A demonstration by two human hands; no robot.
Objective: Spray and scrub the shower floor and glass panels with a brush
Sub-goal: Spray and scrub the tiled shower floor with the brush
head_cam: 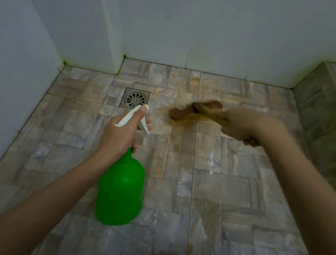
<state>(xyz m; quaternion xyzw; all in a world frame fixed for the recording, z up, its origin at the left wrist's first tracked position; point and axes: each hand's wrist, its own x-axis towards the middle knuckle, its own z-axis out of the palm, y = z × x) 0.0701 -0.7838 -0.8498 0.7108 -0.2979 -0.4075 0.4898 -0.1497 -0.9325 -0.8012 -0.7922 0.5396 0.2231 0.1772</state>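
1. here, seen from a head-worn camera looking down, a person's two bare arms reach out over the tiled shower floor [228, 202].
2. the left hand [121, 133] grips the neck of a green spray bottle [121, 188], fingers curled round the white trigger head [130, 115] and thumb lying along its top toward the nozzle.
3. the bottle's body hangs tilted below the hand and nearer the camera, and its nozzle points away toward the square metal drain [135, 99] just beyond it.
4. the right hand [248, 126], blurred, is closed round the yellowish handle of a brush [189, 111]; the handle's tail end shows out of the near side of the fist.
5. the brown brush head juts out to the left of that hand, between the hand and the drain, low over an orange-stained patch of tile; the blur hides whether its bristles touch the floor.
6. the two hands are apart, with the brush head just to the right of the spray nozzle.
7. a wet sheen [212, 160] shows on the tiles below the right forearm.
8. white walls [200, 23] close the floor at the back and on the left, and a raised tiled ledge [325, 120] runs along the right side.
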